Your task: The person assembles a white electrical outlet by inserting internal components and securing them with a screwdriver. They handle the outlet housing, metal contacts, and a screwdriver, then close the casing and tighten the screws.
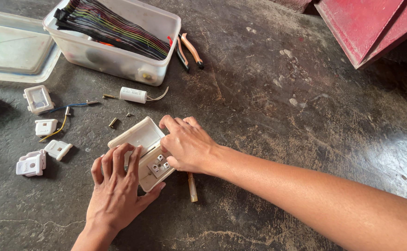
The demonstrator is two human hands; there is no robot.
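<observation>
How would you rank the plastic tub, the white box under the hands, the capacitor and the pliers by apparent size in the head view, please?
1. Plastic tub, clearly largest.
2. White box, partly covered by the left hand and right hand.
3. Pliers and capacitor: look alike, unranked.

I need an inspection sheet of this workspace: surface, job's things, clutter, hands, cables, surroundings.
Surface: dark rough floor, scratched.
Job's things: white switch box, terminal block exposed.
Clutter: small white parts, white capacitor, pliers, screwdriver.
Hands: left hand and right hand both rest on the box.
Cables: ribbon wires in a clear tub.
Surroundings: red panel, clear lid.
</observation>
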